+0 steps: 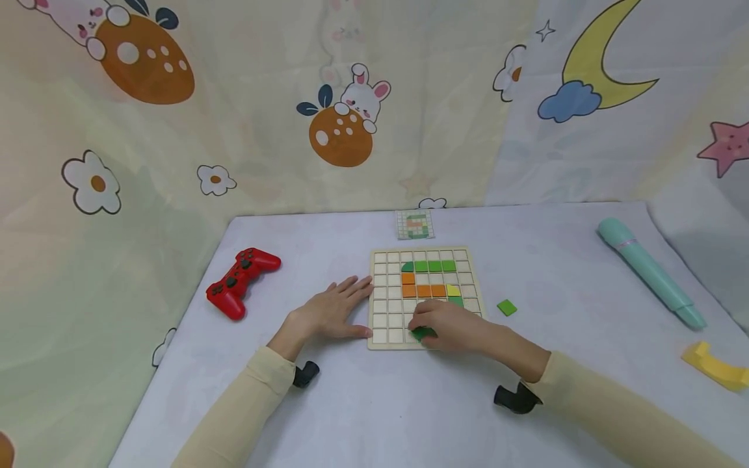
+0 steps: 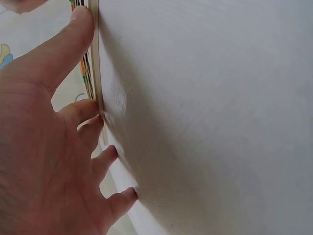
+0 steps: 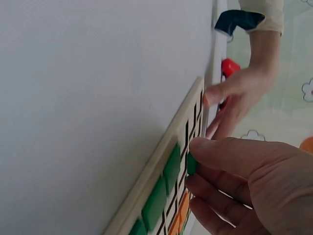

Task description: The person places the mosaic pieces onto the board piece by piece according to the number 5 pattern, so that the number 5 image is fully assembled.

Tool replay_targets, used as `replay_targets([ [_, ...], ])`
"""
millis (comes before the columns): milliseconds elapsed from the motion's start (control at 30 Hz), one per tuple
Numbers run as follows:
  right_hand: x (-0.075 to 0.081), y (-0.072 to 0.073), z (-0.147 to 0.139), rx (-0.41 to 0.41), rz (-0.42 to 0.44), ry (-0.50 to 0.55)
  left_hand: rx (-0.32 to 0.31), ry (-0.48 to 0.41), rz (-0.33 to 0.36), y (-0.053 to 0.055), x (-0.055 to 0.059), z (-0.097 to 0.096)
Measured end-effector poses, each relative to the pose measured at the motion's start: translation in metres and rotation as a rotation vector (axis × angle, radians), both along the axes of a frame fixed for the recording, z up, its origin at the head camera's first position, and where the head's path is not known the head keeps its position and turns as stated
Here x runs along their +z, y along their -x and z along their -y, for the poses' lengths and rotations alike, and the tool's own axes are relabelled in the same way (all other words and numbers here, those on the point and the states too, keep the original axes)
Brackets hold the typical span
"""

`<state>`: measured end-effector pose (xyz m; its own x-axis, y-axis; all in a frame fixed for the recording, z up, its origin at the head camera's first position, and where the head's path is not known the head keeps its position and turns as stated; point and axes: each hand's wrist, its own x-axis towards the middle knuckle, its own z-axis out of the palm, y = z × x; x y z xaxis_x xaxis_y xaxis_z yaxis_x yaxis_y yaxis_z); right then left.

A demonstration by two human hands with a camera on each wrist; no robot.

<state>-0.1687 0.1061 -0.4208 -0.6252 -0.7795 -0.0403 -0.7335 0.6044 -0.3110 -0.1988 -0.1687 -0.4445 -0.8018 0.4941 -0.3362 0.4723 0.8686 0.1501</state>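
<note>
A square wooden grid board [image 1: 380, 323] lies on the white table, with green, orange and yellow tiles set in some of its cells. My left hand [image 1: 333, 312] rests beside it, fingers spread, thumb and fingertips at the board's left edge. Over the near part of the board, my right hand [image 1: 453, 327] pinches a small green tile [image 3: 191, 164] between thumb and fingers. Along the near edge in the right wrist view sit several green tiles [image 3: 154, 202]. The right hand hides part of the lower rows in the head view.
A loose green tile [image 1: 506, 307] lies right of the board. Behind the board is a small pattern card [image 1: 415, 225]. A red game controller [image 1: 241, 281] lies at left; a teal microphone-shaped object [image 1: 651, 272] and a yellow curved piece [image 1: 716, 366] lie at right. Printed cloth hangs behind.
</note>
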Motion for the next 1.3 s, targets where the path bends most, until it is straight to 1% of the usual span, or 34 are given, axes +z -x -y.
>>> replay_targets([
  [133, -0.004, 0.000, 0.014, -0.008, -0.014, -0.024, -0.007, 0.001, -0.003, 0.001, -0.001, 0.000],
  [267, -0.006, -0.001, 0.019, -0.044, -0.009, -0.031, -0.007, 0.002, -0.002, 0.001, -0.001, 0.000],
  [500, -0.007, -0.001, 0.020, -0.060, -0.036, 0.008, -0.004, -0.001, -0.014, 0.001, 0.002, 0.000],
  [633, -0.009, -0.001, 0.019, -0.049, -0.050, 0.022, 0.002, -0.003, -0.011, 0.000, 0.002, 0.000],
  [767, -0.008, -0.001, 0.011, -0.058, -0.022, 0.037, 0.003, -0.009, -0.008, 0.000, 0.001, 0.000],
  [867, -0.004, 0.002, -0.006, -0.100, -0.006, 0.044, -0.002, -0.011, -0.008, -0.001, 0.000, 0.000],
  [933, 0.000, 0.007, -0.023, -0.141, -0.021, 0.050, -0.005, -0.010, -0.010, -0.001, -0.001, -0.001],
  [1033, 0.006, 0.015, -0.056, -0.247, -0.023, 0.056, -0.009, -0.004, -0.016, -0.001, -0.001, -0.001],
  [1167, 0.007, 0.024, -0.102, -0.415, 0.001, 0.041, -0.010, -0.002, -0.014, -0.001, 0.000, -0.001],
  [1233, 0.006, 0.026, -0.119, -0.465, 0.016, 0.033, -0.008, 0.000, -0.009, -0.001, 0.001, -0.001],
  [1300, 0.003, 0.027, -0.130, -0.488, 0.028, 0.029, -0.007, -0.002, -0.008, -0.001, 0.001, 0.000],
])
